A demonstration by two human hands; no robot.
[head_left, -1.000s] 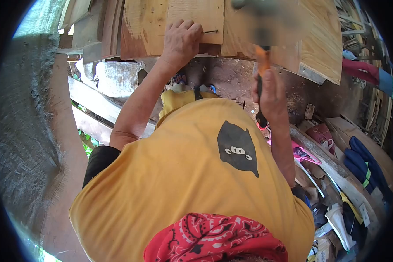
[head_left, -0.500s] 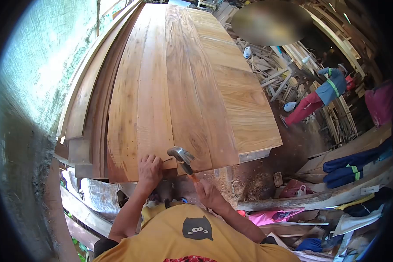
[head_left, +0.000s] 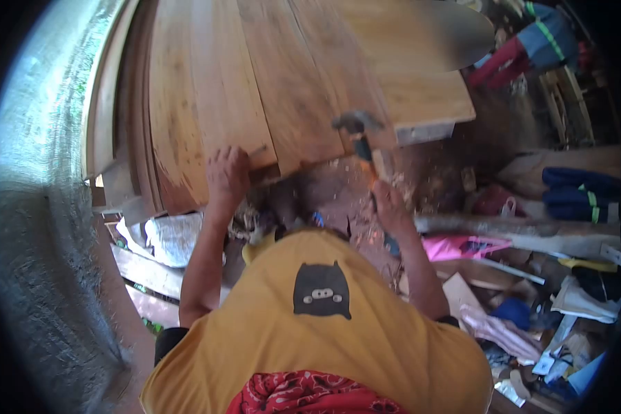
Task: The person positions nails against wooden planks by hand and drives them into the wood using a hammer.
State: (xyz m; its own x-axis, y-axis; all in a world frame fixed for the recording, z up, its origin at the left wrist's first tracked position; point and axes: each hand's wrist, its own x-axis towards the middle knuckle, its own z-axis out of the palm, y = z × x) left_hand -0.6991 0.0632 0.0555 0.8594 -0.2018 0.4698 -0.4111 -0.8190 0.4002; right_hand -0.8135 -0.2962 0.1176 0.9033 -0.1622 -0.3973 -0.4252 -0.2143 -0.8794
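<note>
My right hand [head_left: 392, 207] is closed round the black and orange handle of a claw hammer [head_left: 357, 123]. The metal head is raised to the right of my left hand, apart from the wood, and slightly blurred. At the near end of the wooden planks [head_left: 229, 96], my left hand [head_left: 228, 172] rests with its fingers bent together. A thin dark nail [head_left: 258, 149] sticks out to the right from those fingers; its tip is hard to make out.
Stacked boards [head_left: 123, 103] line the left side by a rough grey wall [head_left: 27, 276]. A person [head_left: 531, 48] in a reflective-striped top stands at the upper right. Dark blue clothing [head_left: 573, 193], a pink bag [head_left: 462, 246] and a long timber [head_left: 490, 226] lie at right.
The hammer has swung up and to the right, away from the nail at my left hand. My view has tilted down, so the planks sit higher in the picture.
</note>
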